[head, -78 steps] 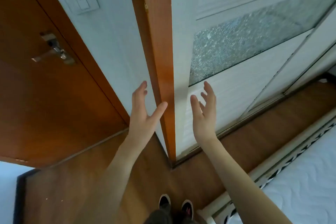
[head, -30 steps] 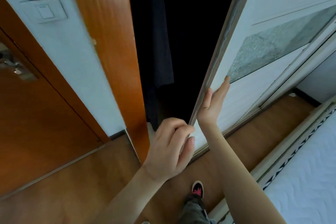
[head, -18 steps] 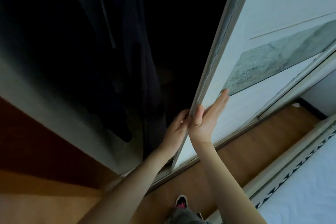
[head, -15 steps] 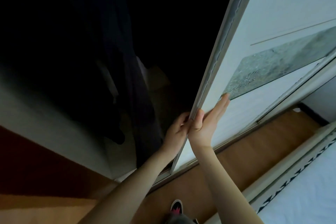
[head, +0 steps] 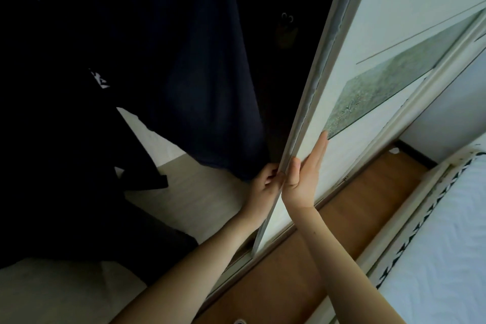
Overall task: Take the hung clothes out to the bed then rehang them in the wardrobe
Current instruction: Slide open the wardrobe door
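The white sliding wardrobe door point(head: 349, 42) with a frosted glass panel stands pushed to the right, and the wardrobe is open. Inside hang dark clothes: a navy garment point(head: 200, 73) in the middle and a black garment point(head: 60, 139) at the left. My left hand point(head: 264, 187) curls its fingers around the door's edge from the inside. My right hand point(head: 305, 173) lies flat, fingers straight, against the door's outer face beside the edge. Hangers and rail are hidden in the dark.
The wardrobe's pale floor point(head: 200, 192) shows under the clothes. A strip of wooden floor point(head: 328, 239) runs between the wardrobe and the bed point(head: 447, 244) with its white mattress at the lower right. A small dark shape hangs deep inside.
The door went from shut to slid far to the right under both hands. The view has swung left and closer, so the hanging clothes and wardrobe floor now fill the left side.
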A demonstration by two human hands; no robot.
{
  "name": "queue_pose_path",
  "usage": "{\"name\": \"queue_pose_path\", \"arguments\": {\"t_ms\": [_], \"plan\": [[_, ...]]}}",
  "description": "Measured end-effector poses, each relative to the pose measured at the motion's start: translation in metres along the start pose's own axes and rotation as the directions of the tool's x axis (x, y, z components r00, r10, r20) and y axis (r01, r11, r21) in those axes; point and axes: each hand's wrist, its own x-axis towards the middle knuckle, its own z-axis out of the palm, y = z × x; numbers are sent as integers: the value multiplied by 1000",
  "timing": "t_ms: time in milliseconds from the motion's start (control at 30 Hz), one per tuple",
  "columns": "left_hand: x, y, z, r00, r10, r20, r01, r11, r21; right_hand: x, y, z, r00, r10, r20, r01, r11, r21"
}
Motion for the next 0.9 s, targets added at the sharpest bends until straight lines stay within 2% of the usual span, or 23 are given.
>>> {"name": "queue_pose_path", "arguments": {"t_ms": [233, 433, 667, 800, 900], "plan": [[55, -2, 46, 1000, -6, -9, 6, 1000, -14, 53, 36, -21, 999, -16, -47, 15, 999, -30], [88, 6, 76, 999, 36, 3, -36, 998, 50, 92, 65, -37, 998, -30, -57, 29, 999, -16], [97, 0, 76, 999, 37, -19, -36, 998, 44, 93, 68, -31, 996, -24, -86, 21, 999, -32], [92, 11, 71, 998, -10, 66, 3, 994, 112, 92, 63, -42, 999, 0, -34, -3, 998, -68], [77, 29, 56, 992, 33, 121, -62, 966, 249, 77, 45, -57, 995, 95, -9, -95, 992, -78]]}}
